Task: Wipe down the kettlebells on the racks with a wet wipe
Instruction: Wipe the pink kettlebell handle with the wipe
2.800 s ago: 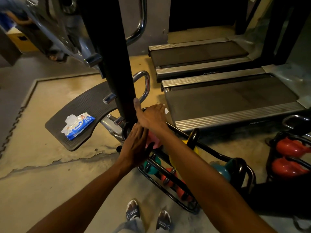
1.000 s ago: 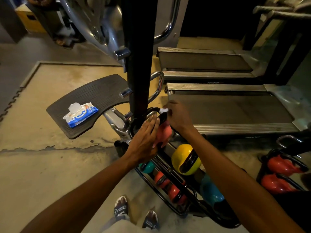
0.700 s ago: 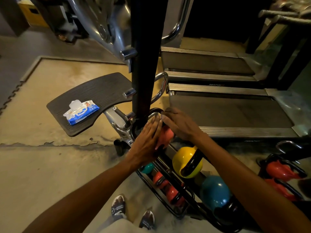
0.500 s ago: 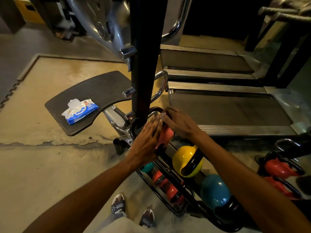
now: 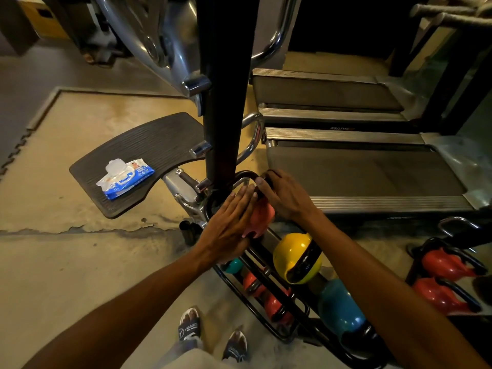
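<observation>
Near the middle of the frame, the left hand (image 5: 228,227) lies flat with its fingers straight and close together, pressed against the left side of a pink kettlebell (image 5: 260,218). It curls round nothing; the palm and fingers simply rest on the ball. Just right of it, the right hand (image 5: 286,197) has its fingers bent over the kettlebell's black handle (image 5: 246,174), which arches above the pink ball against a dark upright post (image 5: 225,83). The two sets of fingertips nearly meet over the top of the ball. Whether a wet wipe sits under the right fingers cannot be told, since nothing white shows there.

The pink kettlebell sits at the upper end of a black wire rack (image 5: 282,328) that runs down toward the lower right of the frame, between the two forearms. Lower on the rack come a yellow kettlebell (image 5: 290,255) and a blue kettlebell (image 5: 338,307), with smaller red and teal ones on the tier beneath. At the right edge a second rack (image 5: 474,265) holds two red kettlebells.

Left of centre, a blue pack of wet wipes (image 5: 125,178) lies on a ribbed black footplate (image 5: 162,139), well apart from both hands. Two treadmills (image 5: 359,169) fill the upper right.
</observation>
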Demonstrator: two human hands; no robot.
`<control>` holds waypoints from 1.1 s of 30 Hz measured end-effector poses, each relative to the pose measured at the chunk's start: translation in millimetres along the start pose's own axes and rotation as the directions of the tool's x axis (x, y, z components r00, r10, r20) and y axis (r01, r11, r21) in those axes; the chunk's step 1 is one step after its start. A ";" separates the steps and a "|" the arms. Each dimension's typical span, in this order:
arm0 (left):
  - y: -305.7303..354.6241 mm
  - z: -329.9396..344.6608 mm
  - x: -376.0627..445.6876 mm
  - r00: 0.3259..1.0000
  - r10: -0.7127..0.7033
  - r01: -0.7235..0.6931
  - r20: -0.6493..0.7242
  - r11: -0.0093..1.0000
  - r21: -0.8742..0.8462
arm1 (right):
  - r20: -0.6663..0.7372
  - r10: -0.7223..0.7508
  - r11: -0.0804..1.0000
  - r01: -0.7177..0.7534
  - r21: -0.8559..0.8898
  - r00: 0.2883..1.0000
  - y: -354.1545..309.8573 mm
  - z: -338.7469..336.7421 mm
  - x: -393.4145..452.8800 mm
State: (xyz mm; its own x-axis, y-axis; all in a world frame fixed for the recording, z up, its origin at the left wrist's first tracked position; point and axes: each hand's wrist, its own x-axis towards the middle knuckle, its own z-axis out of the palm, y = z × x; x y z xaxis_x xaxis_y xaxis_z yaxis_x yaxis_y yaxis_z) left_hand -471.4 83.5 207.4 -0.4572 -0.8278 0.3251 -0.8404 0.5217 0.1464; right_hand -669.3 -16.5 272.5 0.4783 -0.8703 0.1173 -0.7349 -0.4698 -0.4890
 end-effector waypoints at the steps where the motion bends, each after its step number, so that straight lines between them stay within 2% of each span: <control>1: 0.4 -0.3 0.3 1.000 -0.001 0.001 -0.003 1.000 -0.001 | 0.000 -0.001 1.000 0.001 0.008 1.000 -1.2 0.7 -0.2; 4: 1.8 1.5 0.8 1.000 -0.013 0.013 0.004 0.999 -0.034 | 0.054 -0.098 0.995 0.096 0.026 0.994 -6.2 -1.4 -2.9; 5: 2.2 1.7 0.6 1.000 -0.019 0.019 0.009 0.999 -0.041 | 0.057 -0.076 0.996 0.073 0.051 0.996 -6.1 -3.7 -1.0; 8: 2.4 1.4 -1.0 0.999 -0.031 0.032 0.033 0.999 -0.011 | 0.071 0.172 0.972 -0.181 0.151 0.982 -8.3 -9.2 12.0; 10: 1.7 1.0 -1.2 0.999 -0.027 0.027 0.043 1.000 -0.002 | 0.073 0.211 0.964 -0.220 0.149 0.975 -10.8 -8.4 17.0; 14: -1.2 0.9 0.4 0.997 -0.023 0.026 0.074 0.999 -0.039 | -0.042 0.126 0.970 -0.115 0.215 0.991 -18.5 -4.0 3.4; 16: -1.7 0.7 0.2 0.997 -0.022 0.026 0.076 0.998 -0.051 | -0.127 0.162 0.961 -0.127 0.247 0.979 -19.7 5.5 -2.8; 19: -5.0 2.3 0.3 0.996 -0.008 0.013 0.091 0.999 -0.053 | -0.232 0.339 0.923 -0.275 0.269 0.912 -27.0 23.9 -6.9; 22: -11.2 0.4 1.6 0.995 0.013 -0.009 0.101 0.999 -0.043 | -0.291 0.515 0.829 -0.383 0.407 0.806 -48.8 30.4 -13.0; 24: -14.8 -2.8 2.9 0.996 0.043 -0.037 0.081 0.996 -0.076 | -0.248 0.627 0.732 -0.449 0.513 0.738 -67.3 26.7 -15.4; 26: -18.0 -6.9 5.1 0.995 0.062 -0.053 0.074 0.993 -0.107 | -0.170 0.733 0.584 -0.481 0.654 0.659 -71.3 26.0 -12.2; 27: -19.5 -8.3 6.1 0.995 0.068 -0.059 0.075 0.992 -0.113 | -0.084 0.785 0.454 -0.477 0.753 0.614 -70.0 22.3 -8.9; 28: -20.9 -9.5 6.9 0.994 0.076 -0.067 0.076 0.991 -0.118 | 0.048 0.820 0.264 -0.450 0.853 0.571 -68.2 16.0 -5.5; 30: -23.7 -12.6 9.3 0.992 0.101 -0.089 0.082 0.986 -0.140 | 0.330 0.788 -0.137 -0.374 0.917 0.520 -59.5 -0.8 0.1; 31: -25.0 -14.2 10.9 0.990 0.114 -0.101 0.086 0.984 -0.150 | 0.416 0.749 -0.266 -0.340 0.902 0.516 -56.3 -11.0 1.4; 33: -26.8 -16.9 15.4 0.987 0.126 -0.109 0.102 0.981 -0.159 | 0.494 0.692 -0.373 -0.325 0.869 0.527 -57.5 -29.5 1.6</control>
State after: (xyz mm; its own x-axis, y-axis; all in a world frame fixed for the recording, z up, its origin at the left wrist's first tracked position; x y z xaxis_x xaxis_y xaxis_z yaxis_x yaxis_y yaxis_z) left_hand -450.9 60.3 224.3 -0.5868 -0.7719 0.2444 -0.7284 0.6351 0.2570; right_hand -640.4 4.8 326.2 -0.0190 -0.7104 -0.7035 0.5362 0.5867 -0.6069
